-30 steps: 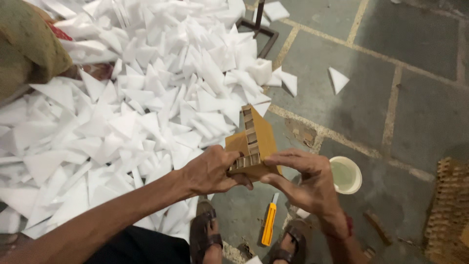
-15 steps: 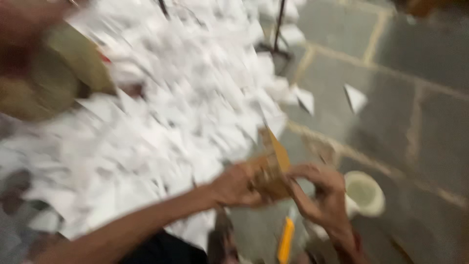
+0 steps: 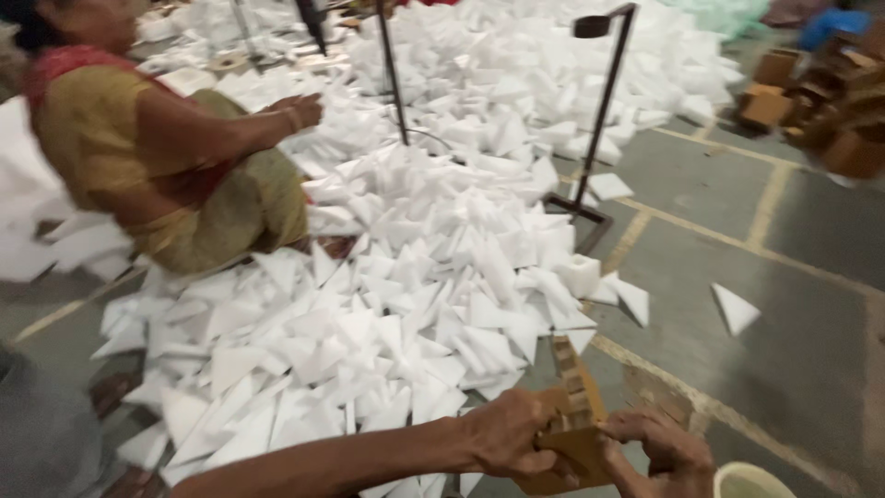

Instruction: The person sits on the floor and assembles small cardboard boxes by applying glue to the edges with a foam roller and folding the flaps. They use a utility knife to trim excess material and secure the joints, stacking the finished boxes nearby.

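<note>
- At the bottom edge of the view we hold a small brown cardboard piece, folded into a wedge with a corrugated strip standing up from it (image 3: 573,420), low over the grey stone floor (image 3: 737,387)
- Our left hand (image 3: 507,433) grips the piece from the left, fingers curled and clamped on its side
- Our right hand (image 3: 659,447) meets it from the right, fingers bent and pressed on the lower flap; the thumbs are partly hidden
- To do this step well, we judge that both hands should keep the fold edges squarely aligned and press firmly along the crease, so the upright strip does not tilt or spring loose
- Just beyond the hands, a wide heap of white triangular foam pieces (image 3: 415,304) covers the floor towards the far edge
- One loose white triangle (image 3: 735,309) lies apart on the right
- A pale round cup (image 3: 751,481) sits at the bottom right corner, beside our right hand
- Another person in a yellow-green garment (image 3: 175,175) sits at the left edge, reaching into the heap
- Thin black metal stands (image 3: 599,120) rise from the heap
- Brown cardboard boxes (image 3: 820,101), blurred, are stacked in the top right corner
</note>
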